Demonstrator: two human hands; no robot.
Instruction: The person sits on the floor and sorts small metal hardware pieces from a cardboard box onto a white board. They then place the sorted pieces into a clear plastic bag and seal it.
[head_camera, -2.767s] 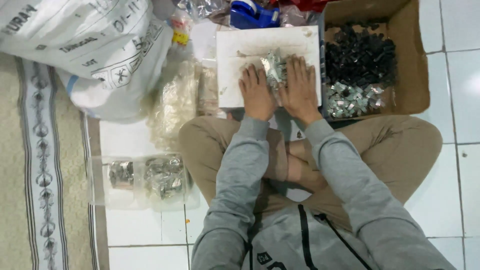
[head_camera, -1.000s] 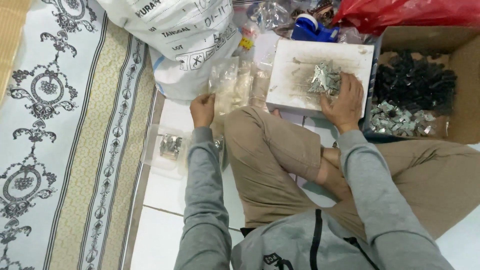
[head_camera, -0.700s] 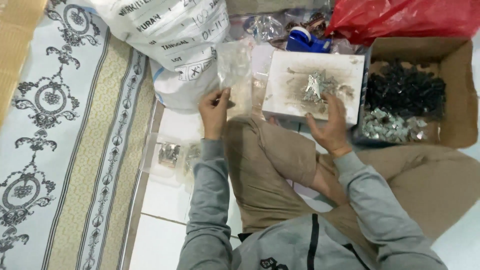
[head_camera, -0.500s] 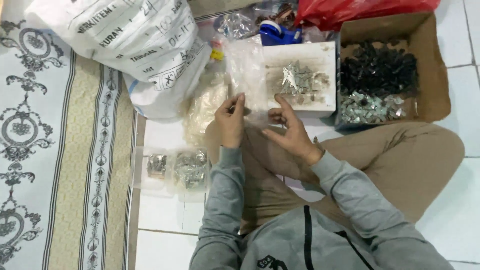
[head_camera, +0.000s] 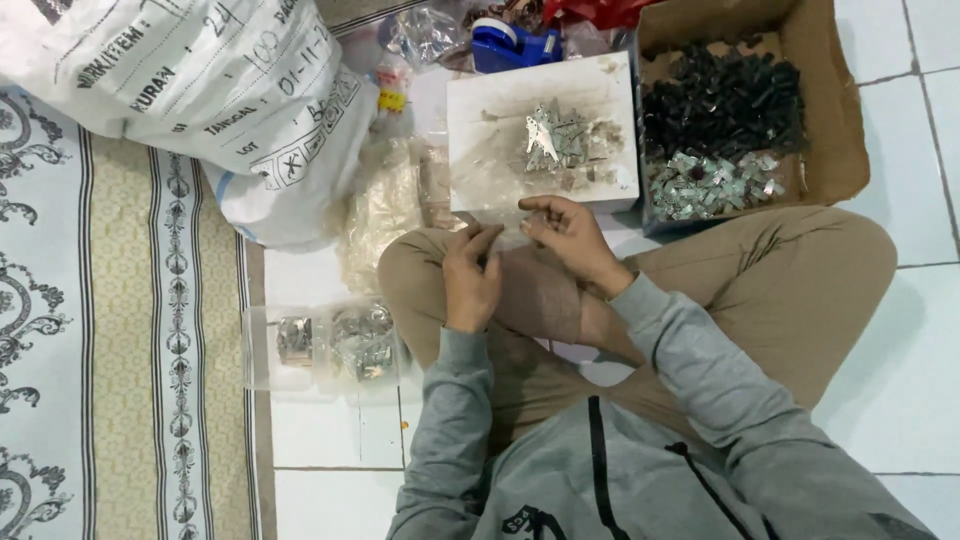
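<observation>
Just below the white board (head_camera: 610, 100), over the person's crossed legs, both hands meet on a small clear plastic bag (head_camera: 505, 245); the left hand (head_camera: 472, 278) has its fingers curled and pinches the bag's left edge, the right hand (head_camera: 565, 232) pinches its right edge with the fingertips bent inward; the two hands sit close together, almost touching, and both are closed on the bag; grey sleeves run back from the wrists toward the body; the bag itself is thin and hard to make out against the tan trousers.

On the white board lies a little heap of silver metal pieces (head_camera: 555, 140); right of the board stands an open cardboard box (head_camera: 845, 130) with black parts in its far half and silver parts in its near half; behind the board is a blue tape dispenser (head_camera: 510, 45); left of the board lie crumpled clear bags (head_camera: 385, 210), and beyond them a big white printed sack (head_camera: 200, 90); nearer, to the left of the board, filled small packets (head_camera: 330, 340) rest on the white tiled floor (head_camera: 920, 330); a patterned rug (head_camera: 110, 330) covers the floor further left.
</observation>
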